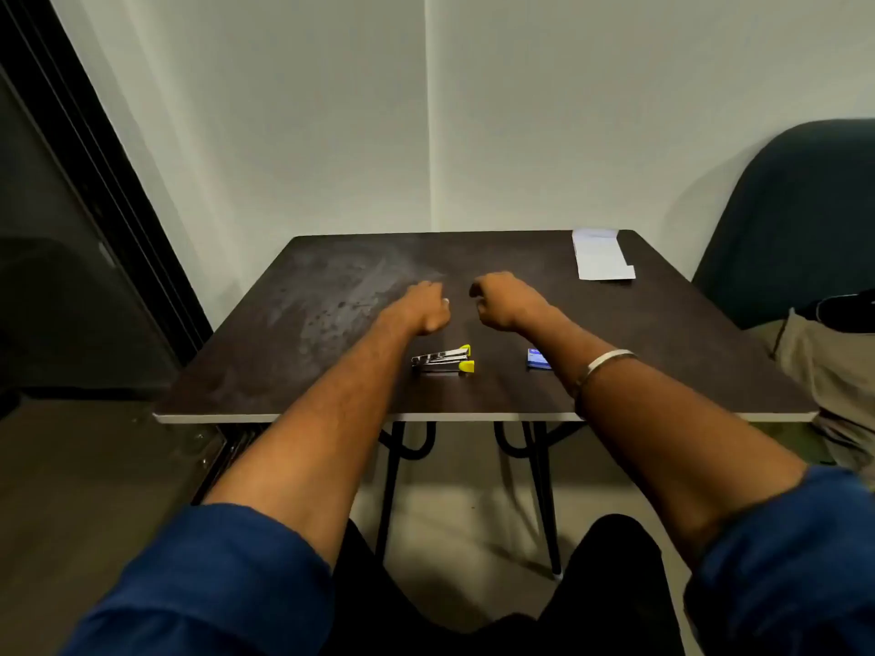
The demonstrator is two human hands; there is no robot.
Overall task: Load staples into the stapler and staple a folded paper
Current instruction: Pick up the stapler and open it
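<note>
A small metal stapler (442, 361) with yellow ends lies on the dark table (293, 371), near the front edge. A blue staple box (537, 359) sits to its right, partly hidden behind my right forearm. A folded white paper (600, 255) lies at the table's far right corner. My left hand (424, 307) hovers over the middle of the table just beyond the stapler, fingers curled, holding nothing. My right hand (504, 300) is level with it a short way to the right, fingers also curled and empty. Neither hand touches an object.
A dark blue chair (795, 205) stands at the right of the table, with a beige bag (833, 371) beside the table's right edge. A white wall runs behind the table. A dark door frame (94, 182) rises at the left.
</note>
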